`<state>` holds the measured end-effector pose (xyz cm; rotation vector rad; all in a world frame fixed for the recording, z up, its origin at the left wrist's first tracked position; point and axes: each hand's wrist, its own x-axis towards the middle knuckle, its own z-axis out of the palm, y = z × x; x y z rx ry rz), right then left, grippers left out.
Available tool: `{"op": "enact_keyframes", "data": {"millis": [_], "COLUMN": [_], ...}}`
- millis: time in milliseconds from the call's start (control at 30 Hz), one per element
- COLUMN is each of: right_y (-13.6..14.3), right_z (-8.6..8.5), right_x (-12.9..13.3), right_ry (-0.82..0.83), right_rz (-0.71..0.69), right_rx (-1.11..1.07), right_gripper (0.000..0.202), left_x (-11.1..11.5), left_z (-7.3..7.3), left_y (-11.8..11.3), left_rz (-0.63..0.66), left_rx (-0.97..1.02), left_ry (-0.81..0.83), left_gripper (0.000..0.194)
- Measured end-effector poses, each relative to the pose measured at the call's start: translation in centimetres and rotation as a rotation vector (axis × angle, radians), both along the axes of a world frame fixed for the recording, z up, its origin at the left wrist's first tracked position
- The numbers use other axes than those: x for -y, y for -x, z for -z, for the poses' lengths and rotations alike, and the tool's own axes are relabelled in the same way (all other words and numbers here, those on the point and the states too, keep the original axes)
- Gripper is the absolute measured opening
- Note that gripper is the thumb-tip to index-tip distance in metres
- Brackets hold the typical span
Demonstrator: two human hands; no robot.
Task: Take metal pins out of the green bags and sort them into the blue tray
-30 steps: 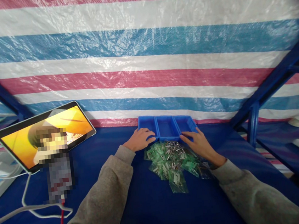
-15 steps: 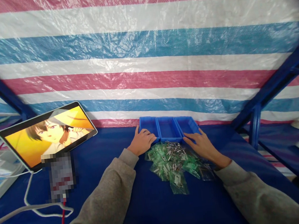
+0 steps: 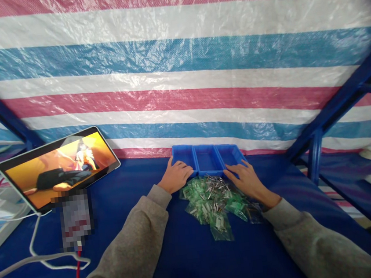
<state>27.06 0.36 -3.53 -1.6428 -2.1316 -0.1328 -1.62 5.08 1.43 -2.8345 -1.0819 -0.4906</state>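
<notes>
Three small blue plastic bins stand side by side against the striped sheet. My left hand (image 3: 176, 175) holds the near left corner of the left bin (image 3: 183, 154), its thumb along the outer side and its fingers at the front edge. At the right bin (image 3: 229, 154), my right hand (image 3: 245, 179) grips the near right corner with its fingers spread around it. Between them is the middle bin (image 3: 207, 158), its floor bare. Just in front lies a heap of small clear-green plastic bags (image 3: 200, 203) with metal pieces (image 3: 215, 183), which look like screws or pins, among them.
A tablet (image 3: 66, 169) playing a cartoon leans at the left, with a blurred-out object (image 3: 76, 217) before it. White cable (image 3: 39, 258) and red cable (image 3: 78, 274) trail over the blue table (image 3: 192, 262). Blue metal frame bars (image 3: 315, 156) rise at both sides.
My right hand has shifted slightly left along with the right bin. My left hand stays at its bin. The picture on the tablet has changed.
</notes>
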Motion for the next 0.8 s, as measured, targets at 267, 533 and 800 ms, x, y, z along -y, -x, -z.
{"op": "enact_keyframes", "data": {"millis": [267, 533, 800], "right_y": [1.1, 2.3, 2.6], "right_z": [-1.9, -0.4, 0.5], "right_x": [3.0, 8.9, 8.7], "right_ry": [-0.173, 0.052, 0.135], "right_rz": [-0.004, -0.225, -0.211], "right_rx": [-0.123, -0.014, 0.051], "right_gripper": [0.044, 0.067, 0.072], "left_x": [4.2, 10.2, 9.3], "left_z": [-1.7, 0.7, 1.8], "left_y": [-0.8, -2.0, -1.2], "left_rz": [-0.092, 0.246, 0.241], "left_rx": [0.283, 0.043, -0.023], "left_ry": [-0.1, -0.001, 0.022], "left_gripper": [0.032, 0.054, 0.053]}}
